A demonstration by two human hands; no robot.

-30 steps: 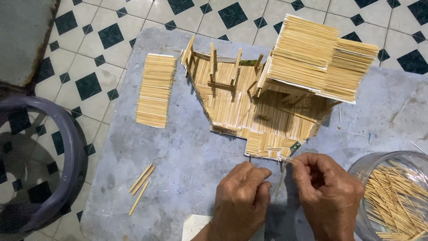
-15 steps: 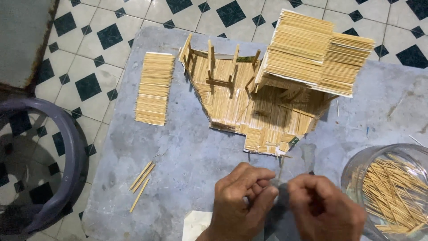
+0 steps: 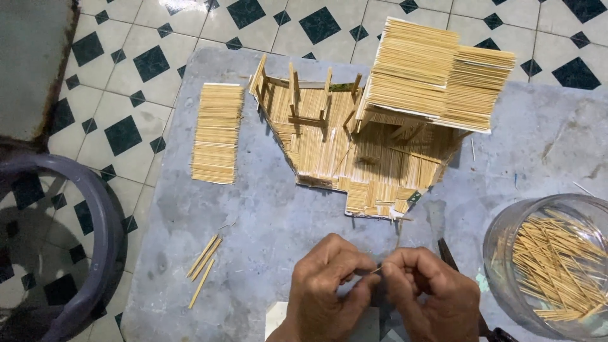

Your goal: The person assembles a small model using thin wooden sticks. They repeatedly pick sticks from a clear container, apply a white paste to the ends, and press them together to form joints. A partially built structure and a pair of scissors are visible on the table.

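My left hand and my right hand meet at the near edge of a grey-blue board. Together they pinch one thin toothpick between their fingertips. Just beyond them stands a model house built of toothpicks, with a layered roof on the right and an open fenced porch on the left. A flat panel of glued toothpicks lies to the left of the house.
A clear round container full of loose toothpicks sits at the right. Three loose sticks lie at the left on the board. A dark tool shows behind my right hand. A purple tub stands on the tiled floor at the left.
Both hands have drawn back from the front edge of the house toward me and closed together on the toothpick.
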